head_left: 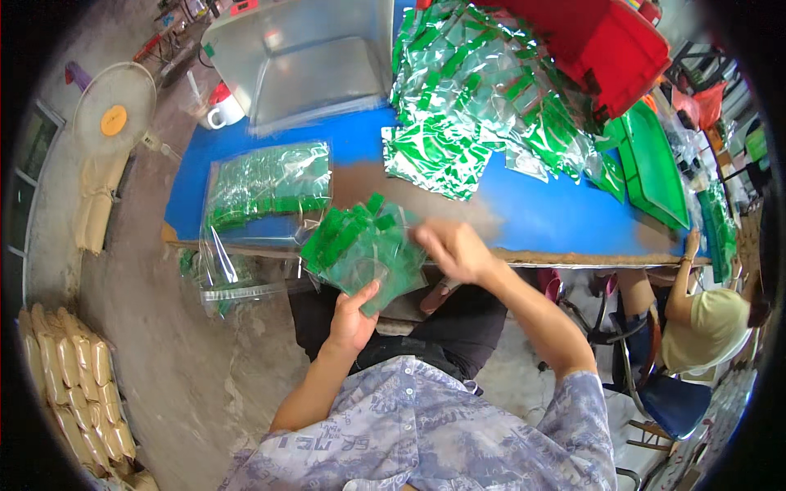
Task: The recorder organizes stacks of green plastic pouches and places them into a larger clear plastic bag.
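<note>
A person seated at a blue worktable (524, 209) looks down at both bare hands, which hold a fanned stack of small clear plastic sachets with green printed tops (360, 245) just above the lap, at the near edge of the table. The left hand (354, 319) supports the stack from below, thumb up against the near face and fingers curled behind, pinching the bundle. The right hand (454, 250) rests on the stack's right edge; it is blurred, so whether its fingers pinch a sachet or simply lie on the stack cannot be told. The sachets look light, thin, floppy and slick, likely to slide apart, so a firm grip on the stack's lower edge seems safest. To the left on the table lies a larger clear bag packed with green sachets (268, 192). Farther away and to the right a loose heap of green and silver sachets (483, 98) spreads beside a red plastic crate (610, 41). A white standing fan (115, 106) stands at far left, and another person in a pale yellow shirt (708, 323) sits at right.
</note>
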Tool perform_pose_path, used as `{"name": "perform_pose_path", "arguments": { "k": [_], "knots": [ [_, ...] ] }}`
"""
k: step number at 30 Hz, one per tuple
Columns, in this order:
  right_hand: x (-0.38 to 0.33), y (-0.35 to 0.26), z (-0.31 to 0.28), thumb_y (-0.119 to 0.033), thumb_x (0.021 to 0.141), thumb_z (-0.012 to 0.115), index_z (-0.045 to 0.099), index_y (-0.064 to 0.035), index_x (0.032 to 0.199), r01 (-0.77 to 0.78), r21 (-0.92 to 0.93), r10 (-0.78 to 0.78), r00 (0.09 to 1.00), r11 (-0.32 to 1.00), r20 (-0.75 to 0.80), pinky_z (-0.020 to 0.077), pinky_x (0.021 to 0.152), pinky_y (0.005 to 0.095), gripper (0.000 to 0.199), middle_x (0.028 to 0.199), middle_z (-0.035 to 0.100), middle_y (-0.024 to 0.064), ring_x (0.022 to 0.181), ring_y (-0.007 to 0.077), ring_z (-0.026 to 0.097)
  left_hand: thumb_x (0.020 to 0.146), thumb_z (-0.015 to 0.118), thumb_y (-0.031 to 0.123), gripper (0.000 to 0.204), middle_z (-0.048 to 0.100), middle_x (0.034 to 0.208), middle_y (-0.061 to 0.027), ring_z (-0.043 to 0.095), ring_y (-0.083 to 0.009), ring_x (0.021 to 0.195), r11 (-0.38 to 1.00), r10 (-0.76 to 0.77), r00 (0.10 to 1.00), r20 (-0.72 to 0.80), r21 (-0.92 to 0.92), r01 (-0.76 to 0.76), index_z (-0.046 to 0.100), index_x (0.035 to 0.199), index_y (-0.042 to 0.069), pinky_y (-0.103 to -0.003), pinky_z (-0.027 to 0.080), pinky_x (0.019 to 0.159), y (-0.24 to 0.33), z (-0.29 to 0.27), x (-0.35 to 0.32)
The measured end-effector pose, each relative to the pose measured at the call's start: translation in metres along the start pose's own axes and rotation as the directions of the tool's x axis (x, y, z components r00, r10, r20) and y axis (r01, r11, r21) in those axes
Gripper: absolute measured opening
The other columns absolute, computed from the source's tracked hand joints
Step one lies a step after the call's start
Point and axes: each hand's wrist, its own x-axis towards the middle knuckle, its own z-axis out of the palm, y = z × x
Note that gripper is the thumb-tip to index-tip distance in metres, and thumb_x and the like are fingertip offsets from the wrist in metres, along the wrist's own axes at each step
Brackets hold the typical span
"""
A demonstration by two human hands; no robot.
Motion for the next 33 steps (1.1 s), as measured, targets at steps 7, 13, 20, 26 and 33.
{"name": "perform_pose_path", "arguments": {
  "k": [7,13,20,26,33],
  "knots": [
    [0.091,0.049,-0.007,-0.038,0.094,0.063,0.055,-0.0034,0.129,-0.296,-0.514,0.128,0.933,0.805,-0.336,0.0447,0.099,0.0459,0.05,0.126,0.06,0.0198,0.119,0.039,0.054,0.088,0.066,-0.002,0.045,0.061,0.128,-0.0086,0.059,-0.0224,0.119,0.992,-0.119,0.992,0.042,0.055,0.117,0.054,0.131,0.001,-0.041,0.046,0.105,-0.007,0.002,-0.009],
    [0.052,0.03,0.003,-0.007,0.095,0.06,0.063,-0.0022,0.113,-0.001,-0.212,-0.152,0.696,0.977,-0.702,0.0485,0.086,0.0446,0.019,0.107,0.068,0.0154,0.098,0.0382,0.062,0.084,0.068,-0.002,0.049,0.063,0.124,-0.0071,0.061,-0.0222,0.116,0.99,-0.144,0.98,0.136,0.026,0.141,0.055,0.131,0.004,-0.037,0.047,0.104,0.002,-0.004,-0.014],
    [-0.028,-0.035,0.03,-0.021,0.102,0.058,0.06,-0.0011,0.101,-0.203,0.821,0.582,0.793,0.534,-0.182,0.0415,0.065,0.0244,0.02,0.082,0.056,-0.0033,0.074,0.0056,0.048,0.084,0.069,0.001,0.048,0.063,0.123,-0.0088,0.06,-0.0253,0.117,0.919,-0.265,0.92,0.289,-0.214,0.332,0.055,0.13,0.004,-0.041,0.047,0.104,-0.008,-0.005,0.008],
    [0.065,0.104,-0.058,-0.025,0.087,0.071,0.053,-0.0006,0.129,-0.071,-0.403,-0.135,0.878,0.912,-0.459,0.0495,0.092,0.0477,0.051,0.114,0.065,0.0253,0.108,0.0413,0.061,0.087,0.067,0.001,0.045,0.063,0.126,-0.0092,0.059,-0.0251,0.119,0.978,-0.152,0.977,0.149,-0.12,0.17,0.055,0.13,0.004,-0.043,0.046,0.106,-0.011,0.014,0.0],
    [0.044,0.088,-0.075,-0.032,0.076,0.082,0.069,0.0,0.098,-0.612,-0.108,0.567,0.774,0.783,-0.282,0.0507,0.083,0.0427,0.041,0.102,0.066,0.019,0.098,0.0364,0.063,0.09,0.067,0.003,0.046,0.062,0.126,-0.0057,0.059,-0.0209,0.118,0.988,-0.156,0.984,0.081,0.006,0.156,0.053,0.134,0.007,-0.039,0.047,0.103,-0.005,0.004,-0.011]
  ]
}}
